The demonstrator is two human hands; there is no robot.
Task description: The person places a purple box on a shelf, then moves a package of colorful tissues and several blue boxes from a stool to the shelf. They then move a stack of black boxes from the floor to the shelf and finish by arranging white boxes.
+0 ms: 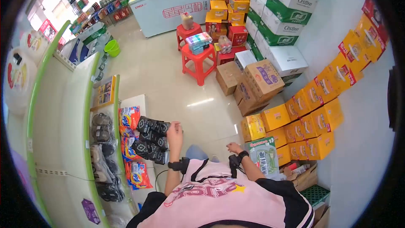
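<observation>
Black bundles with white diamond patterns [152,140] lie in a stack over the Tide detergent bags [130,118] at the lower shelf; their exact kind is not clear. My left hand [174,131] is at the right edge of the bundles, its fingers curled against the upper one. Part of that grip is hidden. Out to the right, my right hand [234,147] hangs in the air with fingers loosely apart and nothing in it. Close by it stands a clear-and-green package [263,157] with Chinese print.
Shelving [90,152] with bagged shoes [102,127] runs along my left. Stacked yellow boxes [310,101] line the right wall, with brown cartons [263,80] ahead of them. Red stools [199,63] stand on the tiled floor before a white chest freezer [177,8].
</observation>
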